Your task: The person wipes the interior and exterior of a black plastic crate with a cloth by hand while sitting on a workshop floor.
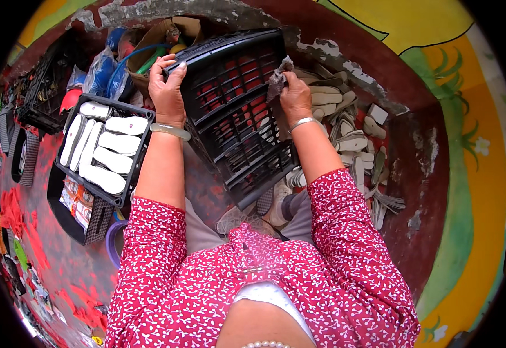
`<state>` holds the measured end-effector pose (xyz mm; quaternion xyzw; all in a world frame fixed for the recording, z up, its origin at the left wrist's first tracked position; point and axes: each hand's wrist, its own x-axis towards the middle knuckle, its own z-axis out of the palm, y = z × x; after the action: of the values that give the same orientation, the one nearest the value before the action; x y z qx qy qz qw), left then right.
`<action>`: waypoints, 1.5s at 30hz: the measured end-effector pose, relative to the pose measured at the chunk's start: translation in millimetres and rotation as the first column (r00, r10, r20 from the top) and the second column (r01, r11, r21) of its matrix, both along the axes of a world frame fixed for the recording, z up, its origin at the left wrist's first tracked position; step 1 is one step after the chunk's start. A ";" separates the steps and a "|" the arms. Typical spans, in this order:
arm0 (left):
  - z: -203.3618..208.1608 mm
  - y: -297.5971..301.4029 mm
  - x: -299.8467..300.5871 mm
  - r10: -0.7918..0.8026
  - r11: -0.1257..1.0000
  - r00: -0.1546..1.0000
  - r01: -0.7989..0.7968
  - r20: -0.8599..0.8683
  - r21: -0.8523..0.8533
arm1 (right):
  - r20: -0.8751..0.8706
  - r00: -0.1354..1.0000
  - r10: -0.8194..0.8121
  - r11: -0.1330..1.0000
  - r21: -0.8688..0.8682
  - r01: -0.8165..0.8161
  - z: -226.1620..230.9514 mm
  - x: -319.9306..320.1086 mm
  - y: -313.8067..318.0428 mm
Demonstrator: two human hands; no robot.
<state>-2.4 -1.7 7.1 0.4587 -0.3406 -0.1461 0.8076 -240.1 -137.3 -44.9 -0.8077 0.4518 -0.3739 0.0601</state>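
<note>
A black slatted plastic crate (232, 45) is held up tilted in front of me, and the red floor shows through its slats. My left hand (168, 95) is closed over the crate's upper left corner, thumb on the rim. On the crate's right side, my right hand (297, 97) pinches a crumpled grey rag (276, 80) against the edge. Part of the rag hides the fingertips. To the right of the crate lies a loose heap of whitish and grey shoe soles (351, 142).
At left, a second black crate (103, 196) holds several white soles (116, 143), resting over a dark checkered bin (97, 220). Behind it are plastic bags (98, 71) and a cardboard box (186, 28). A purple basin (112, 242) sits by my left sleeve. A painted wall (467, 174) curves along the right.
</note>
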 end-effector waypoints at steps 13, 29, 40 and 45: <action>4.1 -3.2 7.8 -0.029 0.999 0.997 0.028 -0.068 -0.015 | 0.818 0.390 -0.424 0.781 0.548 -0.301 -68.6 -106.1 -12.9; 0.1 -3.6 14.0 -0.048 0.999 0.986 0.048 -0.161 -0.004 | 0.493 0.870 -0.027 0.849 0.471 -0.240 -70.9 -48.8 -38.3; 13.0 6.9 10.1 -0.041 0.999 0.996 0.042 -0.077 0.013 | 0.074 0.996 -0.058 0.905 0.425 0.021 -26.3 -15.9 -25.7; 9.1 4.6 9.8 -0.013 1.000 0.998 0.014 -0.058 0.014 | 0.097 0.994 -0.040 0.858 0.513 -0.016 -48.7 -36.1 -28.8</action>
<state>7.4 2.9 16.2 0.4577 -0.3192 -0.1673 0.8128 -276.3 -166.1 -93.6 -0.7390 0.5364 -0.2823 0.2940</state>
